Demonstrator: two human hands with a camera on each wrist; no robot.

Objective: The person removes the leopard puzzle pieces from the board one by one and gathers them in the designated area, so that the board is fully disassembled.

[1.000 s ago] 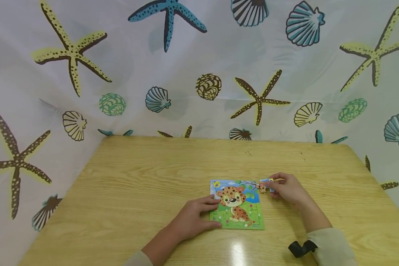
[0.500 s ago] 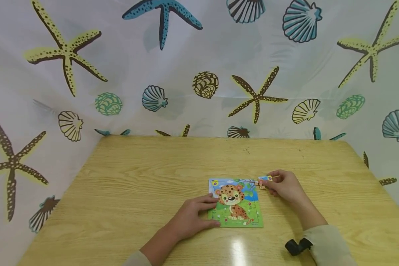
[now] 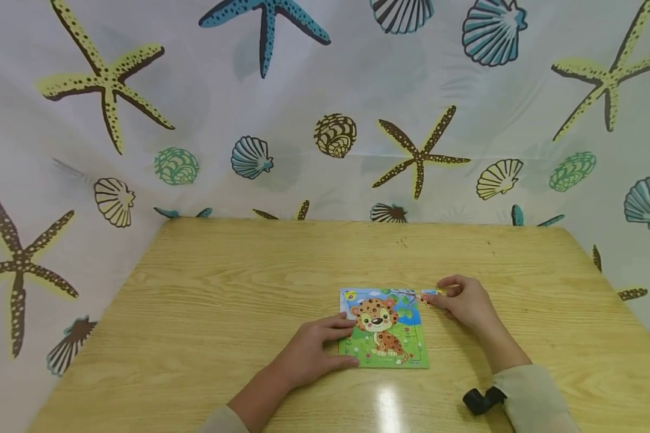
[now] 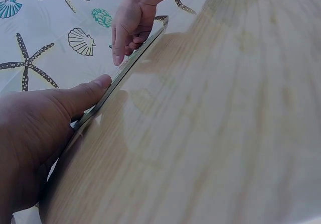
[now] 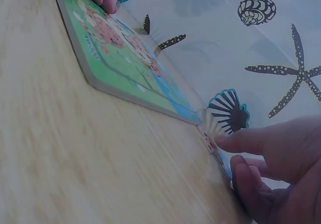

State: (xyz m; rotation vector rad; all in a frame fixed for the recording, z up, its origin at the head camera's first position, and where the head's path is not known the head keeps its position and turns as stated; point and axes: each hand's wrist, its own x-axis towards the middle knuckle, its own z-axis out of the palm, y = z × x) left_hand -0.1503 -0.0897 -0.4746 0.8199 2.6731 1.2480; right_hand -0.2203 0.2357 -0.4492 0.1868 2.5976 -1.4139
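Pale oak-grain wood makes up the big tabletop [image 3: 206, 313], backed by a white curtain printed with starfish and shells [image 3: 303, 90]. Near the table's front middle lies the flat rectangular jigsaw board with a spotted leopard cub on green grass [image 3: 384, 329], its long axis running away from the person. The left hand [image 3: 311, 352] rests on the board's left edge, fingers laid fairly straight, the thumb tip against the rim in the left wrist view. The right hand [image 3: 466, 300] sits just off the board's far right corner, thumb and forefinger pinching a small blue-and-tan jigsaw piece [image 3: 430, 294]. That piece touches or nearly touches the corner; I cannot tell which. It lies to the left of the right hand's fingers, between them and the board, so the right hand is plainly the nearer one. A small black strap clip [image 3: 482, 400] sits by the right sleeve.
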